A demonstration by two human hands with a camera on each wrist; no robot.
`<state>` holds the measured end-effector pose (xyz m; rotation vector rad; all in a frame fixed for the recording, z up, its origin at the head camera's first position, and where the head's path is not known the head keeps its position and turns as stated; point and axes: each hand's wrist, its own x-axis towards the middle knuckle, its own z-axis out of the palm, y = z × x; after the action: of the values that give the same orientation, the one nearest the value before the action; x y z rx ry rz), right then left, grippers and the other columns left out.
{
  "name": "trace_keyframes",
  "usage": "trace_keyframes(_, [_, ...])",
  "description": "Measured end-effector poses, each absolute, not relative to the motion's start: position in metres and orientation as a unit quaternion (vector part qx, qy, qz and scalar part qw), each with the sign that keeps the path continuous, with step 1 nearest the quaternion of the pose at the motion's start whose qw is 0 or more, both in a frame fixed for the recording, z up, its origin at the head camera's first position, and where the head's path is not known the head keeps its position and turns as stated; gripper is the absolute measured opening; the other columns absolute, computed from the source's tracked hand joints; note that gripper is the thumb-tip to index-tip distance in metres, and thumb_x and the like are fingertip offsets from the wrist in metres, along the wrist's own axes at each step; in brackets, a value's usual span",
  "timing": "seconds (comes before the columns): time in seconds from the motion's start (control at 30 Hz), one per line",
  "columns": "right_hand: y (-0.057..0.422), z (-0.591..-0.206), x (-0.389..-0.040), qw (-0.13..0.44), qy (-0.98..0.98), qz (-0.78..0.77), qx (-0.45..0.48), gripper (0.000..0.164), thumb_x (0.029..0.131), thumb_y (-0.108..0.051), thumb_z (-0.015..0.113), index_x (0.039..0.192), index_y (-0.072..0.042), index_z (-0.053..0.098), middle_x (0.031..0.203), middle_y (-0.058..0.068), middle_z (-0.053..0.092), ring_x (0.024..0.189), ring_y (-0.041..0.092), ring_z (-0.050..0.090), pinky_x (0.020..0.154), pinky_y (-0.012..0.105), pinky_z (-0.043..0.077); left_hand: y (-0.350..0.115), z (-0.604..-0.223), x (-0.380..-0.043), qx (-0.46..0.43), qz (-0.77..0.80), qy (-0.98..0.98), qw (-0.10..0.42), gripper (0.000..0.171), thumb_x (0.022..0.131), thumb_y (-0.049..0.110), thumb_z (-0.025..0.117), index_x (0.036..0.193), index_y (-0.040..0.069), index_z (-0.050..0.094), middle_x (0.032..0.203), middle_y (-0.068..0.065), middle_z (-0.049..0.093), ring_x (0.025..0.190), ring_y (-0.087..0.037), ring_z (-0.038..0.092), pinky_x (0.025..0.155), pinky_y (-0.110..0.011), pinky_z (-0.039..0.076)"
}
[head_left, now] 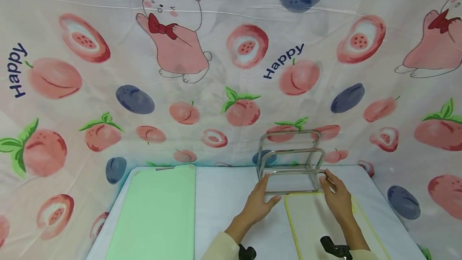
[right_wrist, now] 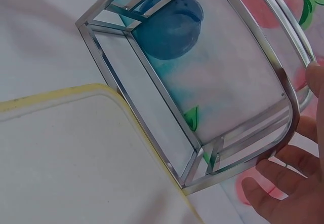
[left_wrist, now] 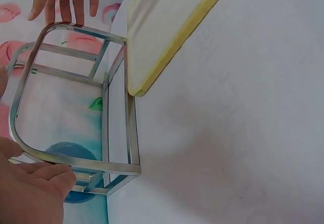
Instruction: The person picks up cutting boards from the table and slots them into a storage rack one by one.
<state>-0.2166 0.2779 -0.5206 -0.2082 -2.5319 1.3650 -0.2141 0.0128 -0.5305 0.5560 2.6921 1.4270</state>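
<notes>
A silver metal rack (head_left: 294, 171) with several rounded upright hoops stands at the table's back right. The fingers of my left hand (head_left: 255, 206) touch its front hoop at the left corner, the thumb held apart. At the opposite corner, my right hand (head_left: 337, 196) rests its fingertips against the metal; in the left wrist view these fingers (left_wrist: 64, 3) look mostly straight. Directly in front of the rack lies a white board with a yellow rim (head_left: 288, 216), its far edge at the rack's base bar (right_wrist: 134, 117). No item sits between the hoops.
A light green board (head_left: 159, 212) with a clip at its far edge lies on the left of the white table (head_left: 220, 200). Behind the table rises a cloth (head_left: 231, 79) printed with fruit and rabbits, close to the rack's back.
</notes>
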Motion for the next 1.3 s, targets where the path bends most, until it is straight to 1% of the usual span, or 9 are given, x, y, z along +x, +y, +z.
trace_keyframes(0.27, [0.273, -0.519, -0.218, 0.125, -0.878, 0.458, -0.058, 0.06, 0.099, -0.041, 0.051, 0.146, -0.007, 0.038, 0.138, 0.022, 0.043, 0.124, 0.04, 0.047, 0.079, -0.001, 0.034, 0.005, -0.532, -0.212, 0.204, 0.454, 0.867, -0.022, 0.078, 0.096, 0.049, 0.05, 0.151, 0.001, 0.021, 0.145, -0.03, 0.033, 0.13, -0.044, 0.038, 0.099, -0.057, 0.038])
trace_keyframes(0.4, [0.27, -0.519, -0.218, 0.121, -0.877, 0.463, -0.048, 0.06, 0.099, -0.04, 0.051, 0.146, -0.006, 0.038, 0.136, 0.022, 0.044, 0.123, 0.04, 0.047, 0.076, -0.002, 0.032, 0.0, -0.533, -0.212, 0.196, 0.452, 0.87, -0.017, 0.077, 0.096, 0.044, 0.054, 0.15, 0.001, 0.022, 0.147, -0.025, 0.033, 0.132, -0.039, 0.036, 0.102, -0.054, 0.036])
trace_keyframes(0.53, [0.266, -0.519, -0.218, 0.119, -0.874, 0.468, -0.043, 0.06, 0.099, -0.039, 0.051, 0.146, -0.005, 0.038, 0.135, 0.022, 0.044, 0.123, 0.04, 0.047, 0.089, 0.018, 0.044, -0.003, -0.532, -0.212, 0.185, 0.449, 0.874, -0.008, 0.075, 0.095, 0.039, 0.058, 0.151, 0.002, 0.022, 0.149, -0.021, 0.033, 0.134, -0.036, 0.036, 0.103, -0.052, 0.035])
trace_keyframes(0.63, [0.263, -0.519, -0.218, 0.12, -0.873, 0.47, -0.043, 0.059, 0.099, -0.038, 0.051, 0.146, -0.004, 0.038, 0.134, 0.022, 0.044, 0.123, 0.04, 0.047, 0.094, 0.04, 0.041, -0.005, -0.532, -0.212, 0.179, 0.451, 0.874, -0.005, 0.076, 0.095, 0.041, 0.057, 0.151, 0.004, 0.021, 0.15, -0.02, 0.032, 0.134, -0.036, 0.035, 0.103, -0.052, 0.035])
trace_keyframes(0.7, [0.261, -0.52, -0.217, 0.123, -0.873, 0.471, -0.039, 0.059, 0.099, -0.037, 0.051, 0.145, -0.003, 0.038, 0.133, 0.022, 0.045, 0.123, 0.041, 0.047, 0.094, 0.045, 0.04, -0.007, -0.532, -0.211, 0.175, 0.452, 0.875, -0.003, 0.078, 0.095, 0.044, 0.056, 0.152, 0.006, 0.02, 0.15, -0.019, 0.032, 0.134, -0.036, 0.036, 0.103, -0.053, 0.035])
trace_keyframes(0.93, [0.255, -0.521, -0.217, 0.13, -0.87, 0.475, -0.022, 0.057, 0.099, -0.034, 0.053, 0.144, -0.002, 0.04, 0.128, 0.022, 0.047, 0.121, 0.041, 0.049, 0.094, 0.043, 0.041, -0.014, -0.533, -0.206, 0.166, 0.462, 0.871, -0.005, 0.079, 0.094, 0.048, 0.055, 0.153, 0.008, 0.019, 0.149, -0.02, 0.032, 0.131, -0.039, 0.038, 0.101, -0.056, 0.037])
trace_keyframes(1.13, [0.249, -0.522, -0.217, 0.126, -0.868, 0.48, -0.015, 0.056, 0.098, -0.034, 0.054, 0.144, -0.004, 0.041, 0.127, 0.019, 0.049, 0.121, 0.039, 0.05, 0.091, 0.019, 0.042, -0.02, -0.535, -0.202, 0.158, 0.461, 0.873, -0.014, 0.079, 0.094, 0.047, 0.056, 0.153, 0.009, 0.019, 0.149, -0.02, 0.033, 0.13, -0.04, 0.039, 0.099, -0.057, 0.038])
trace_keyframes(1.2, [0.248, -0.522, -0.218, 0.126, -0.867, 0.482, -0.012, 0.055, 0.098, -0.033, 0.055, 0.143, -0.004, 0.042, 0.126, 0.019, 0.049, 0.121, 0.039, 0.05, 0.091, 0.02, 0.043, -0.022, -0.536, -0.202, 0.153, 0.462, 0.874, -0.014, 0.079, 0.094, 0.046, 0.057, 0.153, 0.009, 0.019, 0.149, -0.02, 0.033, 0.13, -0.041, 0.039, 0.099, -0.057, 0.038])
trace_keyframes(1.3, [0.244, -0.521, -0.218, 0.128, -0.862, 0.491, -0.003, 0.054, 0.098, -0.03, 0.056, 0.143, -0.002, 0.042, 0.125, 0.019, 0.049, 0.121, 0.041, 0.049, 0.093, 0.035, 0.044, -0.024, -0.536, -0.2, 0.145, 0.465, 0.873, -0.012, 0.079, 0.094, 0.045, 0.057, 0.153, 0.01, 0.018, 0.149, -0.021, 0.032, 0.129, -0.042, 0.04, 0.099, -0.057, 0.038])
